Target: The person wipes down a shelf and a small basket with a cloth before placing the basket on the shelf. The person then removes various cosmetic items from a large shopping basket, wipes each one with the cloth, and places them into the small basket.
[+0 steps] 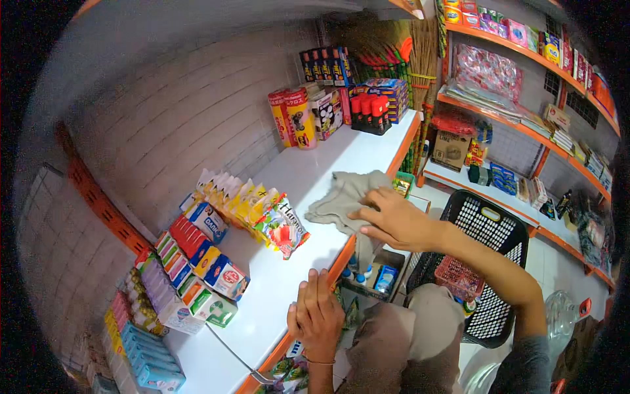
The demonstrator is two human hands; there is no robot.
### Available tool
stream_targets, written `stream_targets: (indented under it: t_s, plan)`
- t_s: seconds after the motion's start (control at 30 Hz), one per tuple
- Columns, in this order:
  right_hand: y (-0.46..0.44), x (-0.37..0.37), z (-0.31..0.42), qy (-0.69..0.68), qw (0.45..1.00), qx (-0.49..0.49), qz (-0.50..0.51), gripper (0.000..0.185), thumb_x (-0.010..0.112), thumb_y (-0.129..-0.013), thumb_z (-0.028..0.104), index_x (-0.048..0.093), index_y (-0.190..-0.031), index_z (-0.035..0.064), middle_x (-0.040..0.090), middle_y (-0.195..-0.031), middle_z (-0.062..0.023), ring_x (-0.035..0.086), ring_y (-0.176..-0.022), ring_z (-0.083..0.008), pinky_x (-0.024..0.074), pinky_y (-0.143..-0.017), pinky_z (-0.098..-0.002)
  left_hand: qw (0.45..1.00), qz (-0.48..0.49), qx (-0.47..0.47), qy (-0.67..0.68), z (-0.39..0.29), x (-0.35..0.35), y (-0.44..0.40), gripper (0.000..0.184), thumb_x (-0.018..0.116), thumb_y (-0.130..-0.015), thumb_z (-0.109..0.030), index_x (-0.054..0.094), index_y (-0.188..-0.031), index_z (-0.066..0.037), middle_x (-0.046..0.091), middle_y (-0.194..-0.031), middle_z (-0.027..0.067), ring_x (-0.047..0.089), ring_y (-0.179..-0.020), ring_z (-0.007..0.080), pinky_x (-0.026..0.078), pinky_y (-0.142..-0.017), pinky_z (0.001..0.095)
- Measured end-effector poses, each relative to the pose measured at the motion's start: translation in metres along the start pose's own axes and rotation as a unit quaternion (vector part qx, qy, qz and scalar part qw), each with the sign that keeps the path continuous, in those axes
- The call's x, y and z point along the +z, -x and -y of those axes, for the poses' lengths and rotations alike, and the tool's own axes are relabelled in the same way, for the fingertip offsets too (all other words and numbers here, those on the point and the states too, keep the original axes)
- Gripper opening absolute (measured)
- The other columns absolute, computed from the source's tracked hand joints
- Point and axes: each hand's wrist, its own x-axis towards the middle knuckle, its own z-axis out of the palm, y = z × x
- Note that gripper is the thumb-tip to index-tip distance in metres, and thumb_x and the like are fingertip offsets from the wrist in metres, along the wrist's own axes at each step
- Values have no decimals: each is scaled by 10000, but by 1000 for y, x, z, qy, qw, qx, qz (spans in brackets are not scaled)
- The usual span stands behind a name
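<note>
A grey cloth (pixel 348 200) lies bunched on the white shelf (pixel 315 256), part of it hanging over the orange front edge. My right hand (pixel 394 220) grips and presses the cloth near that edge, fingers bent over it. Lower down, my left hand (pixel 316 315) rests on the shelf's edge, its fingers stretched out and holding nothing. Just beyond the left hand stands a row of Harmony soap packs (pixel 282 226), with yellow packs behind the front one. Left of these are rows of small soap boxes (pixel 226 276).
Red-capped bottles (pixel 371 111) and pink-yellow cans (pixel 302 118) stand at the shelf's far end. A black basket (pixel 489 220) containing a red basket (pixel 459 276) sits on the floor at my right. Stocked shelves (pixel 525 125) line the right side. A metal hook rod (pixel 239 358) crosses the near shelf.
</note>
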Motion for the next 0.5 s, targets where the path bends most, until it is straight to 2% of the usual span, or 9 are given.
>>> stream_targets:
  t_s: [0.07, 0.17, 0.2, 0.3, 0.33, 0.43, 0.47, 0.5]
  plan:
    - [9, 4, 7, 35, 998, -13, -50, 264, 601, -954, 236, 555, -1167, 87, 518, -1095, -170, 519, -1067, -375, 437, -912, -481, 1000, 4, 2, 7, 0, 1, 1, 341, 641, -916, -209, 659, -1254, -248, 642, -1286, -117, 571, -1165, 51, 304, -1045, 322]
    - [7, -6, 13, -42, 997, 41, -49, 248, 647, -915, 180, 556, -1112, 60, 522, -1022, -174, 539, -1021, -367, 455, -841, -459, 1000, 22, 9, 11, 1, -5, -2, 368, 620, -920, -197, 650, -1286, -225, 628, -1308, -93, 571, -1179, 68, 315, -1053, 330]
    - [8, -4, 15, -60, 988, 8, -143, 236, 654, -910, 165, 559, -1070, 20, 530, -987, -180, 552, -950, -365, 455, -783, -461, 999, 29, 12, 9, 2, -8, -2, 376, 612, -922, -193, 647, -1296, -215, 623, -1316, -83, 572, -1183, 76, 320, -1057, 335]
    - [15, -18, 41, -118, 973, 68, -188, 260, 662, -904, 157, 558, -1076, -7, 547, -1008, -188, 552, -906, -364, 453, -769, -468, 992, 74, 7, 103, 6, -22, -2, 408, 707, -877, -211, 649, -1279, -161, 598, -1340, -7, 554, -1208, 186, 341, -1079, 395]
    - [16, -22, 52, -99, 975, 78, -185, 257, 665, -897, 135, 582, -1081, -25, 590, -1097, -204, 587, -972, -377, 483, -836, -456, 974, 108, -7, 197, 10, -34, -4, 406, 724, -865, -172, 654, -1263, -134, 591, -1333, 44, 546, -1224, 226, 345, -1097, 448]
    - [12, -8, 66, -56, 985, -29, -160, 203, 671, -883, 117, 617, -1014, -29, 606, -1210, -213, 594, -1120, -394, 491, -959, -434, 914, 142, -35, 379, 30, -65, -3, 408, 675, -871, -121, 650, -1278, -114, 610, -1285, 29, 595, -1170, 197, 400, -1047, 436]
    - [18, 6, 70, -53, 993, -16, -106, 153, 675, -866, 109, 617, -927, -18, 575, -1348, -206, 549, -1258, -390, 459, -1062, -444, 915, 119, -45, 384, 38, -77, -2, 381, 684, -865, -109, 655, -1245, -101, 612, -1256, 51, 601, -1144, 214, 417, -1026, 439]
    - [20, 14, 75, -51, 995, -30, -84, 164, 675, -863, 114, 615, -940, -18, 563, -1368, -207, 541, -1271, -387, 454, -1071, -449, 915, 95, -54, 389, 46, -90, 0, 354, 692, -859, -98, 660, -1211, -88, 614, -1227, 73, 606, -1119, 230, 434, -1006, 442]
